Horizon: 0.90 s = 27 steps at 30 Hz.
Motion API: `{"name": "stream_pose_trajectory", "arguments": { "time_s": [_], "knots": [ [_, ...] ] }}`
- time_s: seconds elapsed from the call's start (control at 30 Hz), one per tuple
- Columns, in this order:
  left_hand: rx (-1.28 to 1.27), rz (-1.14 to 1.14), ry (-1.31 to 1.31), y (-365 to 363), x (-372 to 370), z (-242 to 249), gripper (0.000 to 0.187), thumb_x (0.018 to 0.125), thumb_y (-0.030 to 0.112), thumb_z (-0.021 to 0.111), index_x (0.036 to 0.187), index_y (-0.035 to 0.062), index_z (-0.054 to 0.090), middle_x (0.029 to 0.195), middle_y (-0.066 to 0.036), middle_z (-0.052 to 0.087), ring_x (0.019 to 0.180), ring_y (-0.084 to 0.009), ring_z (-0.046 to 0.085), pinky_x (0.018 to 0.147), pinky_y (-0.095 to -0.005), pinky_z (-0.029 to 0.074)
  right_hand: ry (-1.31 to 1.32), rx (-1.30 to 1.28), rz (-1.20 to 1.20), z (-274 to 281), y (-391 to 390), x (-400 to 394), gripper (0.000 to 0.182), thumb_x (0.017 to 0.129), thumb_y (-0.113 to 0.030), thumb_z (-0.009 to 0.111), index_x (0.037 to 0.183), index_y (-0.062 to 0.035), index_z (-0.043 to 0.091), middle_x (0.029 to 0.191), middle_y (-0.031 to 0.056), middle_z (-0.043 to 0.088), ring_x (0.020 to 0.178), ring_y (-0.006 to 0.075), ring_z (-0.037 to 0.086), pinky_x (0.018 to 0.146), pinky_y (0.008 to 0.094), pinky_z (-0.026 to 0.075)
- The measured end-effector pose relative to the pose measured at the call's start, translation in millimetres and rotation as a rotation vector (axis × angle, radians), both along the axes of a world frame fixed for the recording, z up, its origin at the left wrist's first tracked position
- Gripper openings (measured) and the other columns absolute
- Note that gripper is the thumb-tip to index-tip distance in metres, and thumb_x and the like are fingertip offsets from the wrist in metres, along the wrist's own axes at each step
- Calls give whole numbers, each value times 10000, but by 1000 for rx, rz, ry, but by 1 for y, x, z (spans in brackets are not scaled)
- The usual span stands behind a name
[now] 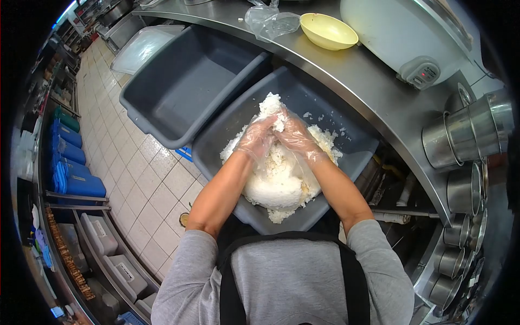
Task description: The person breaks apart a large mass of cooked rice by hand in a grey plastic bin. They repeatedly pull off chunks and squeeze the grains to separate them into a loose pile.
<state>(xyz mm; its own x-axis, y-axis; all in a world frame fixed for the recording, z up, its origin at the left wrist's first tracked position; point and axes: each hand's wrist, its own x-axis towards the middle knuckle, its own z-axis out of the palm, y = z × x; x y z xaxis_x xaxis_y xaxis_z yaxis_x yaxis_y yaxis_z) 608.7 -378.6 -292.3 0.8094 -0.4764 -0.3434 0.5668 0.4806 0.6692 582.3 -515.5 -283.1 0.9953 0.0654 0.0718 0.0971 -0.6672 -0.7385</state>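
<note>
Right now both my hands, in clear plastic gloves, are close together at the centre of the frame, over the near grey tub (355, 132). My left hand (298, 135) and my right hand (259, 134) are cupped inward around a clump of white rice (271, 105), some of it rising past my fingertips; I cannot tell how tightly the fingers close. The main rice heap (273, 192) lies in that tub, below my hands in the frame, and loose grains stick to the tub's far side. Just beside it, at upper left of centre, is the second grey tub (187, 81). On the steel counter (379, 89) along the top, a crumpled plastic bag (268, 23) is next to a yellow bowl (329, 31), with a big white cooker (403, 32) at upper right. Steel pots (460, 132) are at the right edge.
</note>
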Motion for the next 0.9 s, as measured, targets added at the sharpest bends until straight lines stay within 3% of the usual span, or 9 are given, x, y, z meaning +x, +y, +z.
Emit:
{"name": "stream_pose_trajectory", "arguments": {
  "time_s": [0.17,0.33,0.43,0.5,0.53,0.63,0.73,0.83,0.9],
  "knots": [
    [10,9,-166,0,-7,1,432,857,207,630,1234,20,533,1125,-87,603,936,-199,594,831,-371,473,-20,-125,-40,23,2,-5,655,681,-204,735,1250,-27,462,1025,243,614,989,388,588,864,403,468],
    [301,55,-282,0,10,-23,389,871,206,600,1204,11,550,1009,-91,629,832,-195,605,764,-334,488,-18,-173,-21,38,-1,-11,645,655,-190,766,1217,-35,490,956,214,632,940,384,603,808,408,481],
    [27,-180,-251,11,11,-25,376,875,257,605,1173,31,564,1046,-89,617,905,-188,597,788,-350,477,27,-209,-11,34,-6,-7,706,680,-205,753,1288,-33,437,1044,222,621,1033,357,586,873,391,462],
    [-34,-96,-69,11,7,0,334,889,245,592,1159,49,568,1099,-76,596,949,-203,583,812,-356,476,-119,34,92,10,-11,2,806,732,-209,714,1398,-46,289,1311,214,477,1145,342,524,933,361,452],
    [-94,-10,114,11,5,17,293,904,233,580,1146,68,572,1152,-63,576,994,-218,569,835,-363,475,-120,35,96,14,-7,1,806,732,-209,714,1398,-46,289,1311,214,477,1145,342,524,933,361,452],
    [-101,-9,57,10,0,21,367,905,344,572,1186,110,548,1158,-63,574,1048,-210,555,892,-403,462,-221,-163,285,21,9,-8,762,815,-124,557,1459,-91,152,1507,209,126,1279,383,382,1055,403,331],
    [97,28,22,8,-5,10,418,900,353,570,1244,120,520,1180,-66,566,1091,-234,538,934,-422,434,104,-272,125,14,13,-4,761,803,-89,522,1466,-133,150,1500,228,125,1282,398,367,1065,412,316],
    [76,19,-123,-1,-8,18,433,861,118,556,1287,61,503,1146,-78,583,1020,-194,546,910,-328,420,63,-152,41,20,6,-5,681,843,-129,453,1463,-183,178,1420,256,303,1243,392,418,994,410,402],
    [180,-14,-195,-4,5,-12,459,858,140,580,1297,44,488,1154,-84,586,1012,-192,559,885,-322,439,-121,-97,4,8,3,0,586,861,-131,446,1423,-162,284,1273,246,499,1157,402,501,930,425,435]
  ]
}}
